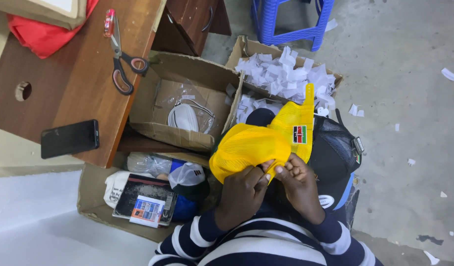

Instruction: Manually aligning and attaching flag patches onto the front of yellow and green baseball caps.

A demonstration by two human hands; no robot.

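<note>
Below the counter (79, 83) edge, over the person's lap, a yellow mesh cap (256, 145) is held near the middle of the scene, with a black cap (335, 152) just right of it. Both the left hand (244, 187) and right hand (298, 182) pinch its near edge, seemingly working at something small there; the next move calls for a fine fingertip grip.

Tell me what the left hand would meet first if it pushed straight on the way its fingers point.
The left hand points up the picture into the yellow mesh cap it already grips, so that comes first. Beyond it, probably the cardboard box of white paper scraps, though depth is unclear.
</note>
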